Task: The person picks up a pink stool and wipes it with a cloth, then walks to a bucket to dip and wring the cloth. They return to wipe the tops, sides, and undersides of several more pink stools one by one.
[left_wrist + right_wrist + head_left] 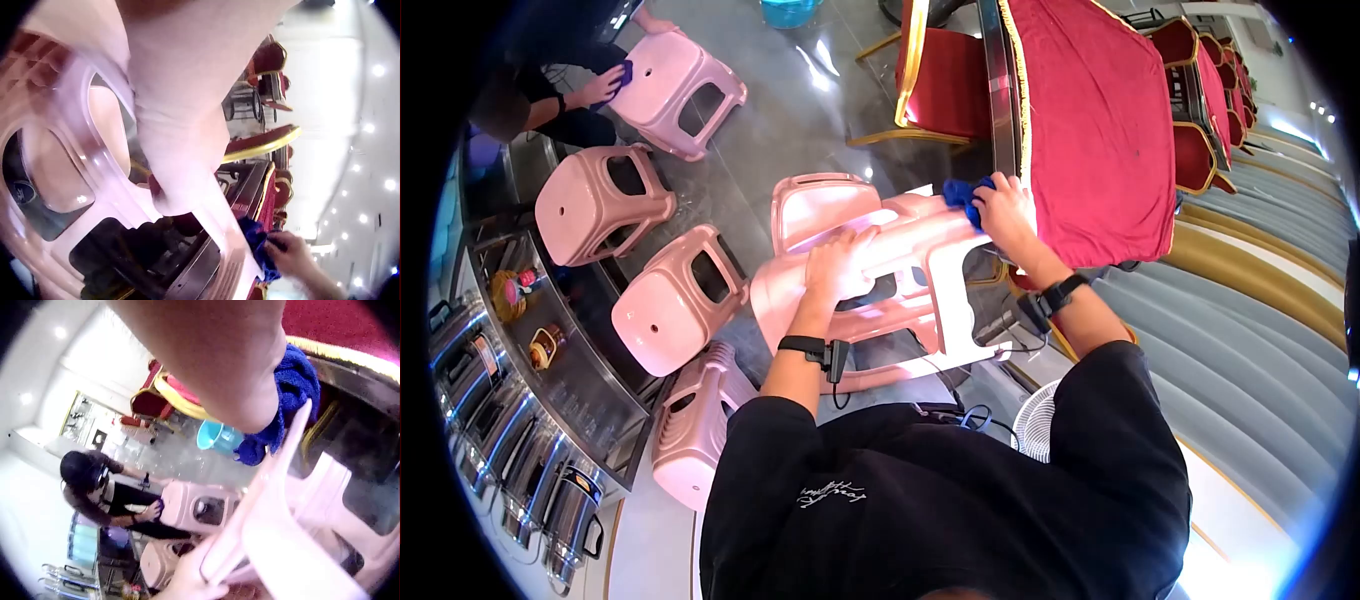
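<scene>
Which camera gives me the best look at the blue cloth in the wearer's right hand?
The right wrist view: the blue cloth looks largest there, its fuzzy folds plain, though partly hidden. The head view shows it small, held in the right hand; the left wrist view shows it small and dark, gripped by that hand.

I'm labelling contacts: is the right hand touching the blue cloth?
Touching. The left wrist view shows the right hand pinching the blue cloth.

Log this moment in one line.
left hand: holds tipped pink stool | right hand: grips blue cloth at stool leg
</scene>
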Demonstrator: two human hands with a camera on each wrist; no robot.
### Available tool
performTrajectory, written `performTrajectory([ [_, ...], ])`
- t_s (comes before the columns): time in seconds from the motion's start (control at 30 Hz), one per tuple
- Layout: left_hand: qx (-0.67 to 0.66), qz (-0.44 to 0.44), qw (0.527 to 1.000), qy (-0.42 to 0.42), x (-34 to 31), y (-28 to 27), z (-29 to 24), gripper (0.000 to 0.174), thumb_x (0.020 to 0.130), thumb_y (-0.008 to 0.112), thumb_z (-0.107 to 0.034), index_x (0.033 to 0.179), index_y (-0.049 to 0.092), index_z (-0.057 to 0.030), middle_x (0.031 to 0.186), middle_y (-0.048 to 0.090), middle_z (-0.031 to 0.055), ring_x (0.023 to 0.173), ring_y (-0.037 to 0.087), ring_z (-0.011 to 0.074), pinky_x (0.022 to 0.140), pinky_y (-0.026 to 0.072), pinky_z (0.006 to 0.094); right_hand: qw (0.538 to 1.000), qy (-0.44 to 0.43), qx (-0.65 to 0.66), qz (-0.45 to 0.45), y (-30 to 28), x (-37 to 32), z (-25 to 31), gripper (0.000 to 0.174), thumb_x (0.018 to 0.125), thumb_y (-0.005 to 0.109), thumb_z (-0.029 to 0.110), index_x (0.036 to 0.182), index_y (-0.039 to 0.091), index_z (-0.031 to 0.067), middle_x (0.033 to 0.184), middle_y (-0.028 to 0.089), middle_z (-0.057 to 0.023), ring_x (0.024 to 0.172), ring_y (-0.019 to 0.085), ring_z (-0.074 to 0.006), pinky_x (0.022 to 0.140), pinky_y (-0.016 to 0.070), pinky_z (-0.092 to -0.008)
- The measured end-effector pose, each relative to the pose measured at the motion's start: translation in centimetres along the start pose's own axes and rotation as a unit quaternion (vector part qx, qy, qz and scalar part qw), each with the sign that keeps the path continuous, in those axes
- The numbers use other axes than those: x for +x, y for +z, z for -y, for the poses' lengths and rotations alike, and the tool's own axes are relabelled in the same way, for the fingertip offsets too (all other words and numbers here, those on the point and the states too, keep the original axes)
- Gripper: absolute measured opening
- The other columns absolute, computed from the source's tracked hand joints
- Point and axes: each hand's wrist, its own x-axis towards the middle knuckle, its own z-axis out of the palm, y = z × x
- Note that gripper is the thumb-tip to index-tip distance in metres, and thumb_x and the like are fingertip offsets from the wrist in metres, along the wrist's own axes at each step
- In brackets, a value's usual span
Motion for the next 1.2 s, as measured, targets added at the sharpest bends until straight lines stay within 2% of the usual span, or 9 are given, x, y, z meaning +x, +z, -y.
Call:
performTrajectory([
  [0.17,0.005,0.037,0.999,-0.004,0.4,0.0,-0.3,0.085,0.062,0.084,-0.026,0.141,0.053,-0.0241,0.122,0.069,0.0112,0.103,0.07,0.0337,0.084,0.059,0.0464,0.978,-0.016,-0.123,0.168,1.2,2.7,3.1,0.031,0.089,0.064,0.037,0.098,0.079,0.0108,0.115,0.064,-0.0069,0.114,0.057,-0.0276,0.094,0.0446,-0.0465],
  [0.3,-0.016,0.034,0.999,-0.016,0.7,-0.8,-0.6,0.081,0.065,0.084,-0.031,0.135,0.052,-0.0078,0.108,0.07,0.0169,0.095,0.071,0.0365,0.081,0.0589,0.047,0.982,-0.132,0.122,0.063,8.4,2.2,7.6,0.016,0.084,0.068,0.028,0.082,0.079,0.0164,0.101,0.07,-0.0126,0.1,0.065,-0.0341,0.087,0.0489,-0.0497],
  [0.4,-0.042,-0.007,0.998,-0.041,0.4,-0.9,-0.4,0.089,0.067,0.082,-0.033,0.14,0.046,0.0009,0.105,0.07,0.0246,0.094,0.07,0.0398,0.081,0.0584,0.0496,0.979,-0.172,0.112,-0.006,6.4,1.8,14.2,0.018,0.082,0.07,0.028,0.09,0.08,0.0155,0.105,0.072,-0.0131,0.1,0.066,-0.0341,0.089,0.05,-0.0487],
  [0.5,-0.036,-0.056,0.998,-0.002,0.5,2.6,2.5,0.101,0.068,0.087,-0.051,0.144,0.042,-0.0031,0.109,0.072,0.0226,0.094,0.072,0.0412,0.081,0.0574,0.0502,0.974,-0.201,0.103,-0.009,6.4,2.0,9.9,0.02,0.084,0.069,0.029,0.095,0.079,0.0156,0.101,0.07,-0.0092,0.095,0.066,-0.0318,0.086,0.0499,-0.0492],
  [0.63,-0.028,0.037,0.998,-0.05,0.9,-0.4,0.2,0.098,0.066,0.089,-0.049,0.143,0.045,-0.0072,0.114,0.071,0.0218,0.103,0.07,0.0398,0.087,0.0561,0.0503,0.992,-0.126,-0.015,0.003,0.1,0.5,1.6,0.018,0.09,0.063,0.028,0.091,0.075,0.0157,0.09,0.065,-0.0078,0.089,0.063,-0.0304,0.077,0.049,-0.0475],
  [0.83,-0.054,0.006,0.995,-0.079,1.1,-2.0,0.8,0.1,0.057,0.088,-0.034,0.144,0.045,-0.0105,0.111,0.072,0.0221,0.101,0.071,0.0397,0.089,0.0564,0.0488,0.982,-0.135,0.116,-0.056,1.1,-5.3,13.7,0.02,0.088,0.072,0.03,0.097,0.067,0.0129,0.107,0.059,-0.0125,0.101,0.056,-0.0358,0.085,0.0416,-0.0493],
  [0.97,-0.073,-0.012,0.994,-0.076,2.8,-0.6,2.7,0.102,0.051,0.093,-0.036,0.142,0.053,-0.0145,0.123,0.071,0.0158,0.113,0.068,0.0363,0.095,0.0544,0.0479,0.978,0.008,0.149,-0.148,3.3,-12.4,12.6,0.021,0.085,0.078,0.027,0.098,0.066,0.0158,0.11,0.058,-0.0134,0.104,0.054,-0.0374,0.086,0.0407,-0.05],
  [1.03,-0.076,-0.034,0.996,-0.042,3.0,0.6,3.2,0.093,0.057,0.089,-0.044,0.143,0.056,-0.0285,0.131,0.068,0.0116,0.122,0.064,0.0341,0.102,0.0517,0.0474,0.974,0.124,0.154,-0.112,4.6,-13.8,12.6,0.036,0.08,0.082,0.027,0.108,0.063,0.0138,0.117,0.058,-0.0156,0.11,0.053,-0.0384,0.09,0.0402,-0.0509],
  [1.2,-0.089,-0.112,0.989,0.034,3.1,2.1,4.2,0.077,0.073,0.081,-0.045,0.143,0.058,-0.0237,0.136,0.064,0.0161,0.127,0.06,0.0366,0.108,0.0482,0.0474,0.937,0.225,0.168,-0.207,4.3,-8.8,13.0,0.084,0.069,0.086,0.036,0.134,0.046,0.0015,0.131,0.056,-0.0228,0.125,0.053,-0.0413,0.107,0.0408,-0.0537],
])
